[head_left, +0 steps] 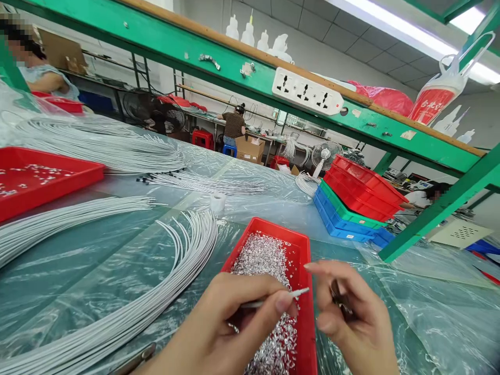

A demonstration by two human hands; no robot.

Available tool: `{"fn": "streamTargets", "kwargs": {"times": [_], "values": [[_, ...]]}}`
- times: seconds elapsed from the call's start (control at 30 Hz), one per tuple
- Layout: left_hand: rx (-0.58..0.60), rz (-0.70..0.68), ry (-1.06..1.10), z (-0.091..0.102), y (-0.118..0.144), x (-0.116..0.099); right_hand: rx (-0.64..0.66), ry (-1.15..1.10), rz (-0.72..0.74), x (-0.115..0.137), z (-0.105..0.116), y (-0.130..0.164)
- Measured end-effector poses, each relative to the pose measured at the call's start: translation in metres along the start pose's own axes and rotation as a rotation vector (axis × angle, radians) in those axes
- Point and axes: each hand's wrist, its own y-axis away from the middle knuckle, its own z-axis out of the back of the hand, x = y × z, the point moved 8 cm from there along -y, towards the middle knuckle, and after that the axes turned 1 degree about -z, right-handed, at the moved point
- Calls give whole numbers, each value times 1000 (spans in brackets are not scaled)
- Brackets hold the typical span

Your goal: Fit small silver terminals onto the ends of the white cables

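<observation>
The left hand pinches a thin white wire between thumb and forefinger, fingers closed tight on it, its bare tip poking out over the red plastic tray heaped with small silvery metal terminals. The right hand hovers just right of that tray, fingers loosely curled around something small and dark that cannot be made out. Left of the tray, a bundle of long white wires curves across the plastic-covered bench. Beyond the tray stands a stack of red, green and blue bins.
</observation>
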Motion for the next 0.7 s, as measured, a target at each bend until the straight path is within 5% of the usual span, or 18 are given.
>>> {"fn": "streamTargets", "kwargs": {"times": [0.17,0.37,0.7], "values": [[72,1,48,-8,-2,5,-73,423,117,21,7,13],[73,-5,72,-14,3,9,9,476,218,27,6,10],[220,-78,-50,-30,2,7,106,488,52,14,8,12]]}}
